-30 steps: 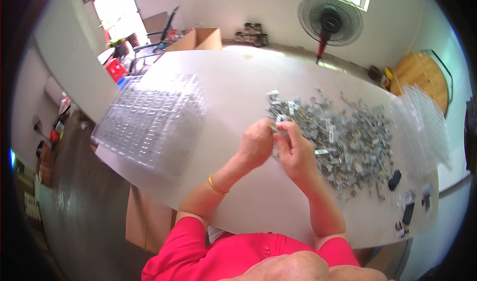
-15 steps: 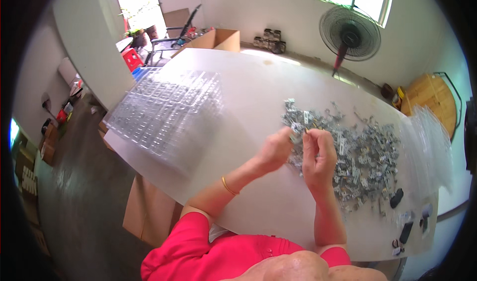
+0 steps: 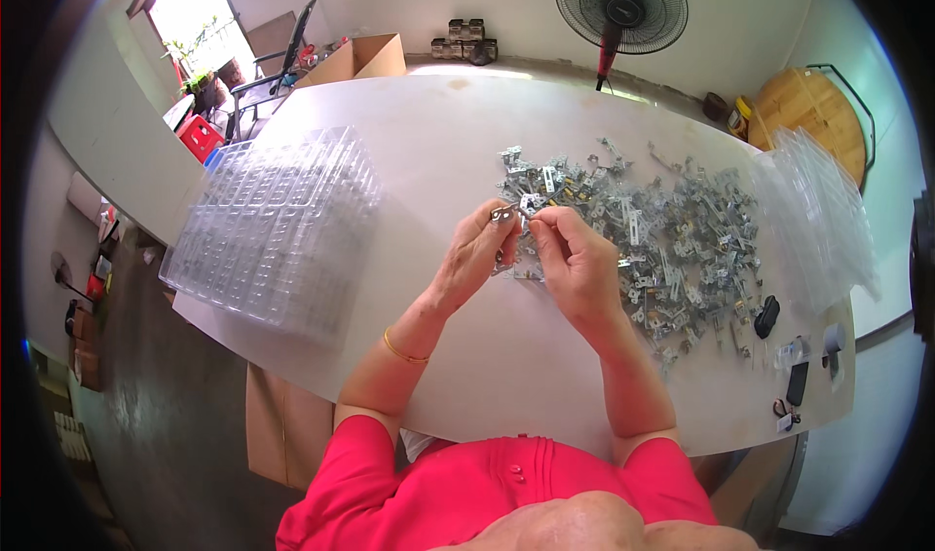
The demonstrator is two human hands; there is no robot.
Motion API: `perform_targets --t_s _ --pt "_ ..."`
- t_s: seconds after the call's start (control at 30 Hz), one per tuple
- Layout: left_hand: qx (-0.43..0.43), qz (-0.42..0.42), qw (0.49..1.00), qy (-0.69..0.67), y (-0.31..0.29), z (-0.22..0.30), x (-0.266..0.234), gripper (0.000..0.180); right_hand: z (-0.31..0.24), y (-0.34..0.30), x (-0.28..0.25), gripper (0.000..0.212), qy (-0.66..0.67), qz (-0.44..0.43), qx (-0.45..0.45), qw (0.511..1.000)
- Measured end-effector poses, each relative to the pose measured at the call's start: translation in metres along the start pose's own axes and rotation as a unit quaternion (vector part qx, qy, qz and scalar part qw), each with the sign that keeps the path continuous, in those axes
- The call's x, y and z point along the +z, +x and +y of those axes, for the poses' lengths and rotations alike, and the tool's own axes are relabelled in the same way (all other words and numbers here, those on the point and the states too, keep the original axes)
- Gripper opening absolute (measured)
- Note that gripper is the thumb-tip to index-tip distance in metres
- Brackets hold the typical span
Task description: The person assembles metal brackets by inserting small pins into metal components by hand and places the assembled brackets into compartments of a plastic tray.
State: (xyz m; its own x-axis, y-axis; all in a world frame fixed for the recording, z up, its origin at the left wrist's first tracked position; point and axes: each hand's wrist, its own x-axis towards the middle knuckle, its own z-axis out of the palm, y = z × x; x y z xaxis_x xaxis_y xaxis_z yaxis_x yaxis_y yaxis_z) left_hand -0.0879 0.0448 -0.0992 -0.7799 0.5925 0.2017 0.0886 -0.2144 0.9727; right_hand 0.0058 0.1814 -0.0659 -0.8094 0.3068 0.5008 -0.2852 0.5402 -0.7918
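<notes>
Over the table, at the near left edge of a heap of small silvery metal parts [image 3: 651,234], my two hands meet fingertip to fingertip. My left hand [image 3: 467,261] is closed on a small metal part [image 3: 503,214], which shows at its thumb and fingertips. More metal glints below those fingers, partly hidden by them. My right hand [image 3: 582,273] pinches at the right end of this part with thumb and forefinger. Whether that end is a separate piece is too small to tell.
A tall stack of clear plastic trays [image 3: 268,225] stands on the table's left side. Clear plastic sheets or bags [image 3: 813,220] lie at the right. Near the right edge are a black pouch [image 3: 767,317] and a dark phone-like object [image 3: 798,383]. A fan [image 3: 621,10] stands behind the table.
The whole view has shifted, so the table and heap sit further left. My left hand has turned, and the metal part now shows at its fingertips, with my right fingers against it.
</notes>
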Motion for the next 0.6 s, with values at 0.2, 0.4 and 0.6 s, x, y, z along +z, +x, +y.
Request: perform_targets --t_s 0.2,0.4,0.6 --pt "0.089 0.026 0.990 0.106 -0.002 -0.003 0.001 0.023 -0.004 0.000 -0.004 0.005 -0.024 -0.012 -0.003 1.000" --pt "0.250 0.059 0.902 0.347 0.001 -0.008 0.001 0.011 -0.002 0.001 -0.005 0.006 -0.062 -0.008 -0.068 0.996" --pt "0.296 0.050 0.861 0.411 0.001 -0.015 0.000 0.018 -0.010 -0.001 -0.006 0.011 0.041 -0.064 0.069 0.995"
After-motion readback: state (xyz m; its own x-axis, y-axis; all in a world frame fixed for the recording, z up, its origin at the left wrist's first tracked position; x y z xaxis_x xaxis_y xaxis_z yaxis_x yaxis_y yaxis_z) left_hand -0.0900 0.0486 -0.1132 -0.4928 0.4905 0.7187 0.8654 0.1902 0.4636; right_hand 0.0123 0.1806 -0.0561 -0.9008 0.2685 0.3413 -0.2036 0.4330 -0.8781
